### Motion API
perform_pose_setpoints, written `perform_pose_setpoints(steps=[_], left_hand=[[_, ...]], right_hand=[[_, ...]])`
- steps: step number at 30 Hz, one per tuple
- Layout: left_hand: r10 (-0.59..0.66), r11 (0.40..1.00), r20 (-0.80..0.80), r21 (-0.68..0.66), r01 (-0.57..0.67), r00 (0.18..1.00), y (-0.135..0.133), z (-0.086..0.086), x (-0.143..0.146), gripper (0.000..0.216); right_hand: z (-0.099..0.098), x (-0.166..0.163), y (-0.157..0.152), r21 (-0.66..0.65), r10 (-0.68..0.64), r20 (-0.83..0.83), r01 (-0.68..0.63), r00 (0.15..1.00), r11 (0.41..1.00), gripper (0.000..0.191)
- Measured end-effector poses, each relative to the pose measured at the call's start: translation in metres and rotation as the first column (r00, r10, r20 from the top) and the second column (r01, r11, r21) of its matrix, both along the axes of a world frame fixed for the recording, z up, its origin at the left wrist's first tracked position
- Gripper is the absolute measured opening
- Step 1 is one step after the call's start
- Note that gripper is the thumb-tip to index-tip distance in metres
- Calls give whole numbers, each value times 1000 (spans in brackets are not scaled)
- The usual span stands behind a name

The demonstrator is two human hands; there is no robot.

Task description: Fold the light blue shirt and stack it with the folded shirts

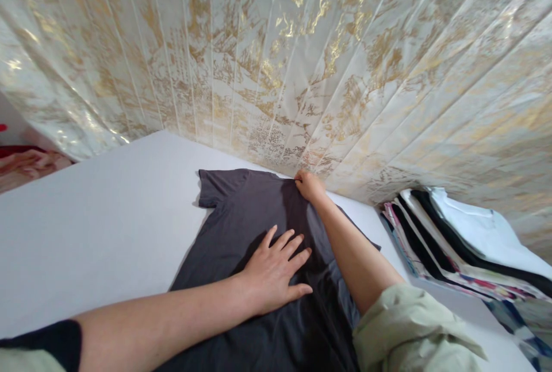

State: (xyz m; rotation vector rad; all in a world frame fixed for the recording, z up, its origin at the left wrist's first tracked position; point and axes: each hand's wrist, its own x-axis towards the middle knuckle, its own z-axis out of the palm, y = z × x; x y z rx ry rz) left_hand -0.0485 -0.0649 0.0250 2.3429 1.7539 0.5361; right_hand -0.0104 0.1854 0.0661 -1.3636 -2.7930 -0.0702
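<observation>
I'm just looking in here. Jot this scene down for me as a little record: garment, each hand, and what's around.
Garment: dark gray short-sleeved T-shirt, spread out
Left hand: flat on the shirt, fingers spread
Right hand: pinching the shirt's far edge
Surface: white, under the shirt
Right side: stack of folded clothes, a pale one on top
Backdrop: gold-patterned covering

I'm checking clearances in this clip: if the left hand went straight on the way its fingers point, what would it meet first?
The left hand, lying on the dark shirt, would probably meet the right forearm first; how high that forearm stands above the shirt is unclear.
</observation>
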Motion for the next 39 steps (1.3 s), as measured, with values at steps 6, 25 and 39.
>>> perform_pose_setpoints(steps=[6, 25, 39], left_hand=[[-29, 997, -2, -65, 28, 1000, -2, -10, 2, 66], [-35, 999, -3, -35, 34, 999, -2, -13, 3, 66], [-33, 997, 4, -63, 34, 999, -2, -10, 3, 66]], right_hand=[[-13, 0, -9, 71, -8, 53, 5, 999, 997, 29], [-14, 1, 8, -89, 80, 13, -79, 997, 993, 23], [-13, 2, -3, 126, -16, -28, 19, 999, 992, 20]])
